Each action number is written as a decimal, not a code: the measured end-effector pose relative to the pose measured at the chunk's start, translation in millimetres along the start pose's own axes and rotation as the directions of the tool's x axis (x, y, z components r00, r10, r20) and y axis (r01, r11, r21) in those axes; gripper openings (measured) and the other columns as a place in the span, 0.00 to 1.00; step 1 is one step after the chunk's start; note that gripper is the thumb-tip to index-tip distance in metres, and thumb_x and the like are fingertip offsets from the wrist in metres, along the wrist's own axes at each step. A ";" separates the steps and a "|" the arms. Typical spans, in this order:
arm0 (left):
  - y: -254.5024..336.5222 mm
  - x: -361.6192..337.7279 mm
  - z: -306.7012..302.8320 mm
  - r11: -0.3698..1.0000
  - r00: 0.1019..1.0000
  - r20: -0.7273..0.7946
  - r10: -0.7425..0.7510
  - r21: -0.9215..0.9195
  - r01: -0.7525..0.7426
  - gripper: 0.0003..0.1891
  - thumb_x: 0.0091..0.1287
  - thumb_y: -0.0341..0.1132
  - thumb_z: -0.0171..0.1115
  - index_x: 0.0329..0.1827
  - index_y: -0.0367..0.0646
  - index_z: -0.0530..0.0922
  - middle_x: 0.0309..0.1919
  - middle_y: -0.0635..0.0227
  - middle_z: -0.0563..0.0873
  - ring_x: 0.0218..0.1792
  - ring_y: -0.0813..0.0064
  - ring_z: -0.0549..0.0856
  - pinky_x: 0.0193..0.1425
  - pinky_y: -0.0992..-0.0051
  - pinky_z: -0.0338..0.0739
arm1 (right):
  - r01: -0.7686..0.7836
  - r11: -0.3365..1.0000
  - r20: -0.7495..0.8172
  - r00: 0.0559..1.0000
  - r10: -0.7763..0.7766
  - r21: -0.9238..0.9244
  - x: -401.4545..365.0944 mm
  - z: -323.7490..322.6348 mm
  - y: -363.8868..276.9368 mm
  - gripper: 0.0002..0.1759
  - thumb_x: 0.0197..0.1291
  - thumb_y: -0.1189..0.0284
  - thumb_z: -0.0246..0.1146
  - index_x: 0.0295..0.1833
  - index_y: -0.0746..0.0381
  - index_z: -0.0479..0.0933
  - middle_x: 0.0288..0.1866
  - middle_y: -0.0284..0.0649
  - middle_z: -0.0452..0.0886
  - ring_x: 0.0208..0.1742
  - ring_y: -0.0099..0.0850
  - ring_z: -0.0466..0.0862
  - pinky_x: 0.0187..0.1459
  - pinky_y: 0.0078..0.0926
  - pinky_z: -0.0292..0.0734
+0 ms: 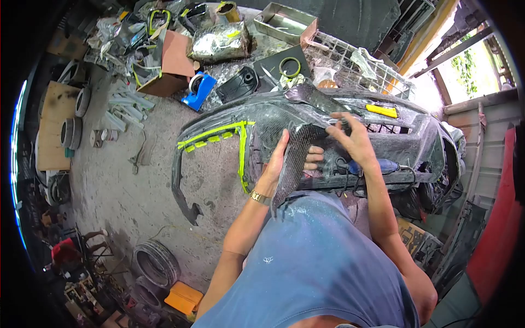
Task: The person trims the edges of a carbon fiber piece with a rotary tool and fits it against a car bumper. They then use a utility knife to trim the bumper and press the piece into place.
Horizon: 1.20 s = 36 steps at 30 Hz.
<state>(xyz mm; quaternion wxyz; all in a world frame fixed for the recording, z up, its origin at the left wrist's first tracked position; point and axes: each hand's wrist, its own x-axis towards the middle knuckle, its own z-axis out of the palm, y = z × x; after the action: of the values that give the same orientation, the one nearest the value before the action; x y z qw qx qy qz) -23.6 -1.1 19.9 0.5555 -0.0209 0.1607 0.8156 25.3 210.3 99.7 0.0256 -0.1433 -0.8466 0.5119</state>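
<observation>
My left hand (277,159) is wrapped around a dark, woven carbon-fibre piece (297,156), thumb on the near face and fingers showing past its right side. The piece stands tilted in front of my body, its lower end close to my shirt. At its upper right end, my right hand (353,139) has thumb and fingers bent around the edge. Beneath both hands lies a dusty black car bumper (421,143), partly marked with bright green tape (242,156). A yellow utility knife (381,111) and a blue rotary tool (380,166) rest on the bumper.
Beyond the bumper are a blue tape dispenser (199,90), a green tape roll (290,67), a cardboard box (167,63), a metal tray (285,23) and a wire rack (377,68). Tires (157,263) lie on the floor at lower left, near a person in red (65,252).
</observation>
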 end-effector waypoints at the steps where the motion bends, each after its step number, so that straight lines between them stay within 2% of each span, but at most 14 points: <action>1: -0.4 1.3 -0.4 1.000 1.000 0.006 -0.008 0.013 0.008 0.47 0.71 0.71 0.35 0.71 0.32 0.63 0.58 0.42 0.79 0.50 0.56 0.87 0.51 0.62 0.87 | 0.030 1.000 0.064 0.998 -0.029 -0.007 1.2 -0.3 -0.1 0.20 0.60 0.63 0.71 0.50 0.67 0.79 0.39 0.41 0.84 0.42 0.26 0.79 0.51 0.28 0.74; 3: -0.7 0.2 4.9 0.996 0.993 0.095 -0.074 -0.050 0.079 0.49 0.69 0.74 0.35 0.72 0.34 0.63 0.61 0.41 0.77 0.50 0.55 0.87 0.50 0.60 0.87 | 0.110 0.989 0.129 0.984 -0.122 0.100 0.3 5.3 7.7 0.19 0.60 0.64 0.71 0.47 0.69 0.79 0.36 0.39 0.83 0.40 0.24 0.78 0.47 0.27 0.74; 7: 3.7 -16.1 35.1 0.958 0.990 -0.134 -0.039 0.277 0.075 0.50 0.66 0.76 0.33 0.72 0.36 0.65 0.62 0.49 0.78 0.55 0.60 0.84 0.58 0.63 0.82 | -0.063 0.955 0.172 0.985 0.012 0.289 -11.5 5.0 7.6 0.14 0.63 0.67 0.69 0.43 0.67 0.78 0.28 0.30 0.78 0.31 0.16 0.74 0.36 0.20 0.71; 8: 12.2 -17.7 39.1 0.843 0.976 -0.114 0.186 0.528 -0.099 0.47 0.68 0.74 0.33 0.69 0.37 0.69 0.62 0.55 0.80 0.53 0.69 0.84 0.56 0.69 0.80 | -0.070 0.950 0.159 0.987 0.022 0.304 -13.6 4.1 10.1 0.12 0.64 0.68 0.69 0.42 0.66 0.78 0.25 0.28 0.76 0.28 0.14 0.72 0.33 0.19 0.69; 10: 41.0 -47.9 36.5 0.469 0.671 -0.268 0.691 0.873 -0.135 0.29 0.78 0.56 0.46 0.49 0.36 0.82 0.38 0.67 0.86 0.36 0.80 0.81 0.43 0.77 0.74 | -0.058 0.944 0.112 0.993 0.023 0.324 -18.1 -2.3 9.3 0.12 0.63 0.67 0.69 0.42 0.66 0.78 0.24 0.28 0.76 0.28 0.14 0.72 0.33 0.19 0.69; 11: 50.2 -65.8 53.9 0.301 0.459 -0.180 0.870 0.931 -0.205 0.20 0.78 0.41 0.51 0.29 0.38 0.78 0.25 0.73 0.79 0.30 0.82 0.76 0.39 0.78 0.71 | -0.051 0.941 0.085 0.996 0.024 0.333 -20.1 -5.5 9.3 0.13 0.63 0.67 0.69 0.42 0.66 0.78 0.23 0.28 0.76 0.28 0.15 0.72 0.33 0.19 0.69; 14: 26.5 -110.4 145.7 0.093 0.408 0.067 0.911 0.928 -0.360 0.19 0.72 0.30 0.55 0.18 0.41 0.66 0.19 0.74 0.72 0.22 0.83 0.70 0.28 0.78 0.66 | -0.047 0.942 0.013 0.999 0.046 0.333 -21.0 -10.8 15.0 0.14 0.63 0.66 0.69 0.42 0.66 0.78 0.24 0.28 0.76 0.28 0.15 0.72 0.33 0.19 0.69; 15: 6.6 -110.4 169.2 -0.123 0.409 0.393 0.823 0.827 -0.548 0.20 0.72 0.42 0.61 0.22 0.42 0.71 0.20 0.72 0.67 0.24 0.80 0.65 0.25 0.78 0.57 | -0.037 0.939 -0.010 0.999 0.043 0.341 -20.8 -12.7 15.5 0.14 0.63 0.65 0.69 0.42 0.66 0.78 0.24 0.28 0.76 0.28 0.15 0.72 0.33 0.19 0.69; 16: -18.2 -110.4 196.4 -0.175 0.413 0.453 0.790 0.813 -0.556 0.20 0.70 0.42 0.63 0.20 0.44 0.71 0.19 0.73 0.67 0.23 0.78 0.67 0.26 0.76 0.61 | -0.047 0.933 -0.024 0.998 0.059 0.356 -20.4 -12.8 18.6 0.14 0.64 0.66 0.68 0.43 0.66 0.78 0.25 0.29 0.77 0.28 0.16 0.73 0.33 0.19 0.70; 17: -23.9 -108.2 213.2 -0.173 0.417 0.458 0.785 0.809 -0.562 0.20 0.70 0.42 0.63 0.20 0.44 0.71 0.19 0.73 0.67 0.23 0.78 0.67 0.26 0.76 0.61 | -0.045 0.934 -0.034 0.998 0.061 0.356 -19.9 -13.7 21.1 0.14 0.64 0.66 0.68 0.43 0.66 0.78 0.25 0.29 0.77 0.28 0.16 0.73 0.33 0.19 0.70; 19: -30.2 -109.0 233.3 -0.138 0.498 0.778 0.383 0.582 -0.801 0.20 0.64 0.43 0.67 0.19 0.44 0.70 0.18 0.73 0.71 0.22 0.74 0.73 0.27 0.76 0.70 | -0.027 0.923 -0.045 0.998 0.048 0.383 -20.5 -12.6 22.9 0.14 0.64 0.66 0.68 0.45 0.66 0.79 0.25 0.29 0.77 0.27 0.16 0.73 0.33 0.20 0.70; 21: -34.0 -97.1 238.5 0.081 0.463 0.851 0.249 0.458 -0.885 0.18 0.64 0.41 0.67 0.20 0.43 0.71 0.19 0.71 0.73 0.23 0.73 0.74 0.27 0.75 0.70 | -0.027 0.928 -0.042 0.998 0.046 0.371 -22.5 -13.3 20.4 0.13 0.65 0.66 0.68 0.45 0.66 0.79 0.25 0.29 0.77 0.28 0.16 0.73 0.34 0.20 0.70; 27: -41.9 -86.8 239.4 0.396 0.470 0.848 0.246 0.355 -0.847 0.15 0.62 0.35 0.67 0.23 0.38 0.72 0.21 0.65 0.76 0.24 0.69 0.77 0.27 0.73 0.73 | -0.032 0.930 -0.073 0.995 0.063 0.366 -28.6 -10.5 25.7 0.12 0.64 0.66 0.68 0.42 0.65 0.79 0.23 0.29 0.77 0.28 0.15 0.72 0.34 0.20 0.68; 36: -36.2 -92.0 243.1 0.525 0.582 0.742 0.332 0.367 -0.767 0.10 0.60 0.27 0.67 0.28 0.31 0.74 0.25 0.56 0.81 0.27 0.63 0.81 0.26 0.69 0.77 | -0.063 0.943 -0.048 0.995 0.083 0.327 -26.5 -5.6 21.9 0.12 0.63 0.66 0.69 0.34 0.62 0.78 0.21 0.27 0.76 0.26 0.14 0.71 0.31 0.18 0.65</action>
<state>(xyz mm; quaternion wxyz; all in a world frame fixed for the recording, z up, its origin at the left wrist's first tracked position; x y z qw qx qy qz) 79.7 -2.5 261.2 0.2362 0.4846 0.2538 0.8031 56.5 217.5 85.9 0.0555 -0.1839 -0.7437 0.6403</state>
